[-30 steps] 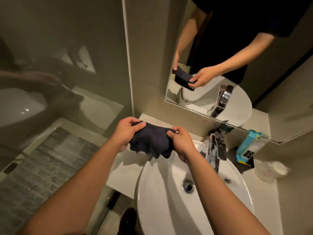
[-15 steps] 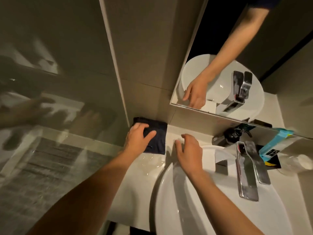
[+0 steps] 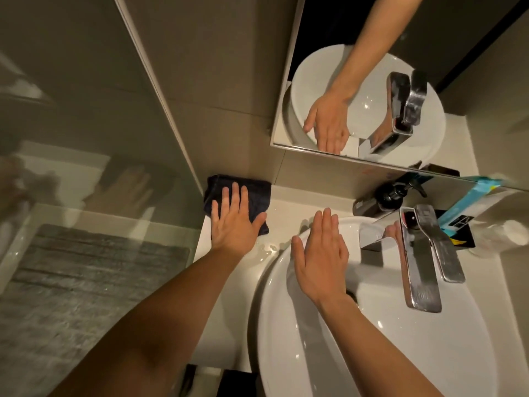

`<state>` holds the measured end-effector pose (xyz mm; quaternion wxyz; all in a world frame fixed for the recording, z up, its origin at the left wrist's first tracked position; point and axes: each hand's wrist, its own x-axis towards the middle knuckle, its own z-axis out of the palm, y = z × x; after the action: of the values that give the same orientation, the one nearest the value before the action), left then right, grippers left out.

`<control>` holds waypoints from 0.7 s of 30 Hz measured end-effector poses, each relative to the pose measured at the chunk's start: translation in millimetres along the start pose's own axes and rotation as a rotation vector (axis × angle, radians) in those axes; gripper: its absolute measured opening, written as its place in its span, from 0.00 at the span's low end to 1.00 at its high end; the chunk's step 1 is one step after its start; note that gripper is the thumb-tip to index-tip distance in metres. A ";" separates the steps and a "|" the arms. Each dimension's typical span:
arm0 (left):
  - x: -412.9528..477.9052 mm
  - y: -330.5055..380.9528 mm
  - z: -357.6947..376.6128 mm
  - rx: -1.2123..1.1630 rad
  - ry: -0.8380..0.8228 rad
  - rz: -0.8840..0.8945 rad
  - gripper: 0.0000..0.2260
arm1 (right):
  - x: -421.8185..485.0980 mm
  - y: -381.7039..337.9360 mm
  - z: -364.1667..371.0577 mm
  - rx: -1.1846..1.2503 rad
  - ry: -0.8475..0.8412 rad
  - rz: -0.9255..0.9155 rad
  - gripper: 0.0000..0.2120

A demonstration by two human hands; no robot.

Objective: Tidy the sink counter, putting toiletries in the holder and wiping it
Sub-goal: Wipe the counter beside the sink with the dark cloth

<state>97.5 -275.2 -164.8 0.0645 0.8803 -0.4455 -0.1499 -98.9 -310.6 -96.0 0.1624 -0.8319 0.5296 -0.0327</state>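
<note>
Glass on the far left shuts off the shower, and the table point(image 3: 229, 282) begins at its edge. Your left hand point(image 3: 233, 224) lies flat on the dark cloth point(image 3: 259, 190), fingers spread wide and pressing down, not pinching; the grip is open and the palm holds the cloth. The folded cloth sits in the back left corner of the table, against the wall and just beside the glass. Its long side looks to run along the back wall, left to right, while your fingers point away from you, toward the wall.

To wipe well, I would keep the palm flat and the pressure even, and draw the cloth toward the wet patch point(image 3: 266, 249) that glints just beside the basin point(image 3: 429, 353), so no streak is left. Sweep along the cloth's long side to cover more at each pass.

Your right hand point(image 3: 319, 262) hovers flat over the basin rim, fingers together and straight, holding nothing; whether it touches the rim I cannot tell. Further right come the tap point(image 3: 423, 262), a dark pump bottle point(image 3: 383, 197) by the wall, and a blue and white box point(image 3: 469, 204) leaning on the mirror point(image 3: 429, 53). Whether a holder stands there I cannot tell.
</note>
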 end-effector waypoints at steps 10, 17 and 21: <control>-9.1 -41.2 -9.3 -0.029 -0.052 0.201 0.27 | 0.1 3.8 2.3 0.014 -0.011 -0.004 0.34; -52.7 -51.9 -4.8 -0.101 -0.052 0.175 0.26 | -1.5 9.5 1.1 0.004 -0.056 -0.033 0.36; -87.0 -59.8 -1.6 -0.109 -0.050 0.162 0.26 | -5.4 11.5 -2.5 -0.010 -0.087 -0.045 0.37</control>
<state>95.2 -169.8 -160.0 0.1129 0.8325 -0.5080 -0.1901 -111.8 -310.8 -96.5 0.1804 -0.8452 0.5032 0.0022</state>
